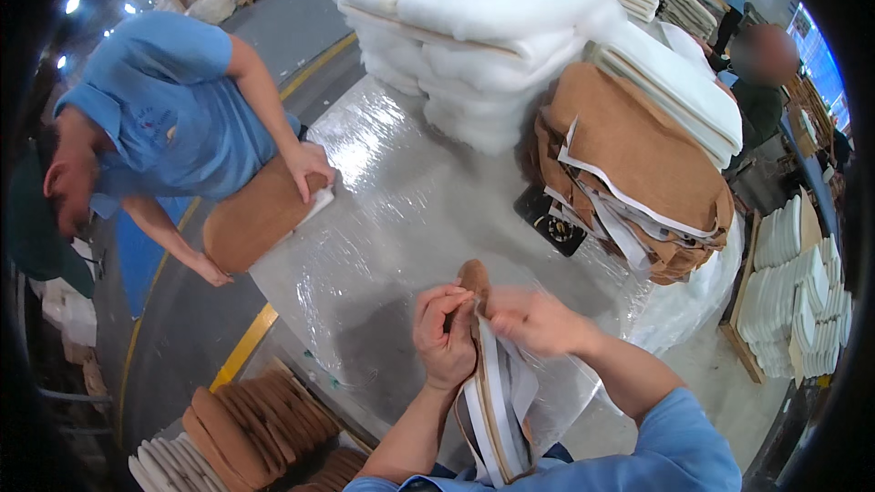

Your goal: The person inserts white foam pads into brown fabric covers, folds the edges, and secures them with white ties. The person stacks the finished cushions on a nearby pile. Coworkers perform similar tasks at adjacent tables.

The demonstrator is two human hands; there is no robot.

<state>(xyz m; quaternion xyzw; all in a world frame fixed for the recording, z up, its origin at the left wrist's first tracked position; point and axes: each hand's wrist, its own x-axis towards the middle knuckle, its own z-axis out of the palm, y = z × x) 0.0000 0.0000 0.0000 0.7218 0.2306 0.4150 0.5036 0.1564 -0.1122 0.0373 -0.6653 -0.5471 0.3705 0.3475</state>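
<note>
As the left hand [444, 339] pinches a brown-and-white pad [493, 396] at lower centre, the right hand [543, 321] blurs alongside, fingers' grip unclear. Brown covers [640, 150] heaped upper right.

Ceiling lamps [73, 5] shine at upper left, white glare streaks the plastic-covered tabletop [387, 191], and a soft shadow darkens its near part. Motion blurs the right hand [530, 321]; fisheye distortion curves the dark-rimmed edges.

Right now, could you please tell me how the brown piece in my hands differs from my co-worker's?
Your piece is turned edge-on; the co-worker's piece shows its broad brown face. Yours shows long white strips; theirs shows less white. Both are elongated, with brown surfaces.
</note>
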